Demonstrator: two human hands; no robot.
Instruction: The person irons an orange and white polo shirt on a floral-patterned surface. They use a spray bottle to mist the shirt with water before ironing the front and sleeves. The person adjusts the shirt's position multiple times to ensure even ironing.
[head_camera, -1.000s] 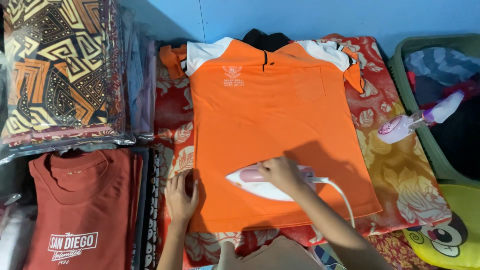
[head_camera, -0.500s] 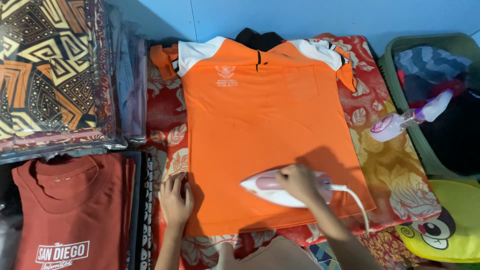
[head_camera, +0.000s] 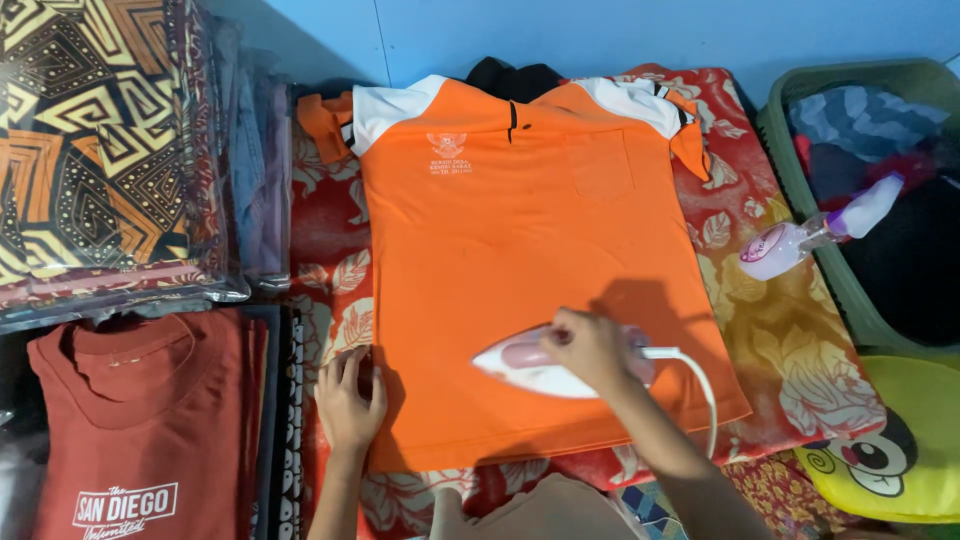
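An orange polo shirt (head_camera: 530, 260) with white shoulders and a black collar lies flat on a red floral cloth (head_camera: 790, 330). My right hand (head_camera: 590, 345) grips the handle of a white and pink iron (head_camera: 520, 368) resting on the shirt's lower part, its tip pointing left. A white cord (head_camera: 700, 372) loops from the iron's rear. My left hand (head_camera: 350, 395) lies flat, fingers spread, on the shirt's lower left edge.
A dark red printed T-shirt (head_camera: 150, 430) lies folded at lower left. Folded patterned fabrics in plastic (head_camera: 100, 150) are stacked at upper left. A spray bottle (head_camera: 815, 235) leans on a green laundry basket (head_camera: 800, 190) at right. A yellow cartoon cushion (head_camera: 900, 440) sits at lower right.
The iron and my right hand slid rightward across the shirt's lower part, then stayed about there. My left hand kept pressing the lower left edge.
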